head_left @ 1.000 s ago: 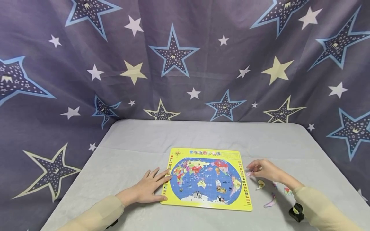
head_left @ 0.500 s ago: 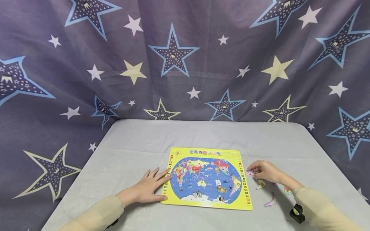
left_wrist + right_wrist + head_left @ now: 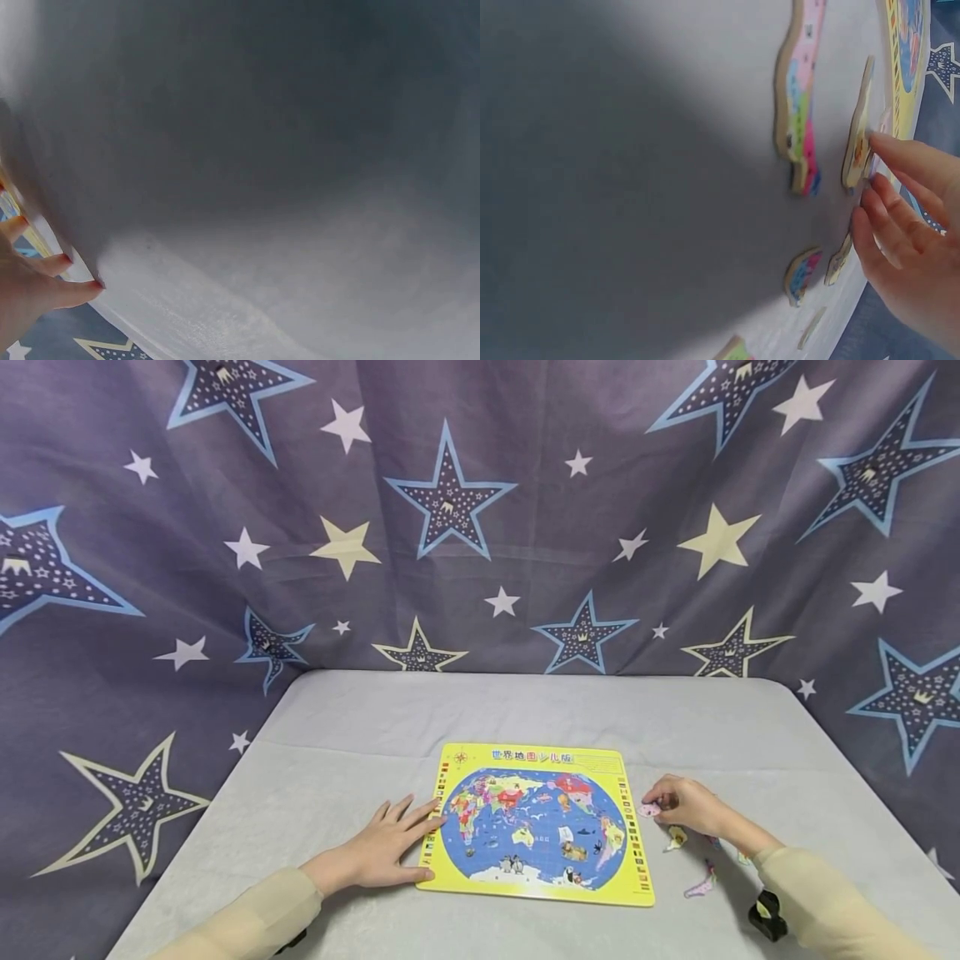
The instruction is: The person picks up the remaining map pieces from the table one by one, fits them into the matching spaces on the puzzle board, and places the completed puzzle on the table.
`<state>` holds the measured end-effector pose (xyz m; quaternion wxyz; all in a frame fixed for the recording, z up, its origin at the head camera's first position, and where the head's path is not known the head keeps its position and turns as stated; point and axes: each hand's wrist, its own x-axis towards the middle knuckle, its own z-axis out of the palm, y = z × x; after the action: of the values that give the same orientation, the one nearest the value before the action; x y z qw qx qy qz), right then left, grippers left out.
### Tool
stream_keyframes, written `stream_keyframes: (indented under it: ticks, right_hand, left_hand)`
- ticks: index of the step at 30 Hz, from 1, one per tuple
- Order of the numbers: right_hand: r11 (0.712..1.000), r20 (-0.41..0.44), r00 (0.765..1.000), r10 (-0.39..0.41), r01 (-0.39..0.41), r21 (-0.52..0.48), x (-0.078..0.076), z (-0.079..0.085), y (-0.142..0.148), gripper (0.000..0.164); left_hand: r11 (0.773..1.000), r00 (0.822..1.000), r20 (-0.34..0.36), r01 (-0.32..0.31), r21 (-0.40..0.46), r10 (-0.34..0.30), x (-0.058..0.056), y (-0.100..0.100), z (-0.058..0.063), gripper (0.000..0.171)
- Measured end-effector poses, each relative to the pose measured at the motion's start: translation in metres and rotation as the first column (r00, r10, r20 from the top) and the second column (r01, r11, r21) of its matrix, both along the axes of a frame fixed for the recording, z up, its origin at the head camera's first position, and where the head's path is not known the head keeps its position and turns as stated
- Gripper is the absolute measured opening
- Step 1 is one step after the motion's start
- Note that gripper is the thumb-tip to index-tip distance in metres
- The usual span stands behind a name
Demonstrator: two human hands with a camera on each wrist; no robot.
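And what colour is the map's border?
The border is yellow, seen best in the head view.

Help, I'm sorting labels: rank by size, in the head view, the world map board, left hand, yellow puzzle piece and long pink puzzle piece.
1. World map board
2. Left hand
3. Yellow puzzle piece and long pink puzzle piece, too alike to rank

Dark purple-grey curtain (image 3: 525, 547) behind counter (image 3: 360, 718) and along both sides, hanging in soft folds. Printed all over: small white star (image 3: 247, 548), solid cream star (image 3: 347, 547), large blue-edged star (image 3: 450, 489) with dotted navy filling (tiny crown (image 3: 447, 507) in middle), similar pale-yellow-edged star (image 3: 135, 810) low on left. Counter surface light grey, faint crease across, far corners rounded.
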<state>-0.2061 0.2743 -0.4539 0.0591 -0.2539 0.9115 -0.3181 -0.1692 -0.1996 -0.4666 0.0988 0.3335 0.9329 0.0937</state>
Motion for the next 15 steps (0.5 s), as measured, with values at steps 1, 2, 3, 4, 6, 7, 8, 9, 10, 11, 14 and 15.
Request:
stream_keyframes:
  ticks: [1, 2, 3, 4, 6, 7, 8, 9, 10, 11, 14, 15]
  right_hand:
    - [1.0, -0.001, 1.0, -0.003, 0.003, -0.002, 0.0004, -0.0003, 0.0001, 0.021]
    - [1.0, 0.0, 1.0, -0.003, 0.003, -0.002, 0.0006, -0.0007, 0.0003, 0.02]
    - [1.0, 0.0, 1.0, -0.004, 0.004, -0.004, 0.0006, -0.0009, 0.0005, 0.02]
    - [1.0, 0.001, 1.0, -0.007, 0.007, -0.004, 0.0006, -0.0015, 0.0008, 0.02]
    - [1.0, 0.001, 1.0, -0.007, 0.007, -0.007, 0.0004, -0.0022, 0.0016, 0.02]
    - [1.0, -0.001, 1.0, -0.009, 0.009, -0.006, 0.0003, -0.0026, 0.0019, 0.02]
    - [1.0, -0.001, 1.0, -0.009, 0.009, -0.006, 0.0001, -0.003, 0.0024, 0.02]
    - [1.0, -0.003, 1.0, -0.011, 0.011, -0.007, -0.0001, -0.0035, 0.0029, 0.02]
    - [1.0, -0.003, 1.0, -0.012, 0.012, -0.007, -0.0001, -0.0039, 0.0034, 0.02]
    - [1.0, -0.005, 1.0, -0.008, 0.008, -0.009, -0.0002, -0.004, 0.0039, 0.02]
    - [1.0, 0.006, 1.0, -0.011, 0.011, -0.019, -0.0007, -0.0047, 0.0048, 0.019]
    - [1.0, 0.009, 1.0, -0.009, 0.009, -0.023, -0.0009, -0.0047, 0.005, 0.019]
  left_hand:
    - [1.0, 1.0, 0.002, 0.0, -0.001, 0.0, 0.0, 0.0, 0.0001, 0.075]
    - [1.0, 1.0, 0.005, -0.002, -0.004, 0.002, 0.0001, -0.0001, 0.0003, 0.075]
    - [1.0, 1.0, 0.008, -0.003, -0.004, 0.003, 0.0002, -0.0002, 0.0005, 0.075]
    - [1.0, 1.0, 0.009, -0.003, -0.004, 0.003, 0.0003, -0.0003, 0.0007, 0.075]
    - [1.0, 1.0, 0.013, -0.004, -0.004, 0.004, 0.0004, -0.0004, 0.0008, 0.075]
    - [1.0, 1.0, 0.015, -0.005, -0.003, 0.005, 0.0004, -0.0004, 0.0009, 0.075]
    - [1.0, 1.0, 0.015, -0.006, -0.003, 0.006, 0.0005, -0.0004, 0.001, 0.075]
    - [1.0, 1.0, 0.014, -0.006, -0.003, 0.006, 0.0006, -0.0003, 0.001, 0.075]
    - [1.0, 1.0, 0.013, -0.005, -0.002, 0.005, 0.0007, -0.0002, 0.0011, 0.075]
    - [1.0, 1.0, 0.012, -0.004, 0.0, 0.004, 0.0007, -0.0001, 0.001, 0.075]
    - [1.0, 1.0, 0.01, -0.002, 0.006, 0.002, 0.0008, 0.0003, 0.0012, 0.075]
    - [1.0, 1.0, 0.008, 0.0, 0.009, 0.0, 0.0008, 0.0005, 0.0011, 0.074]
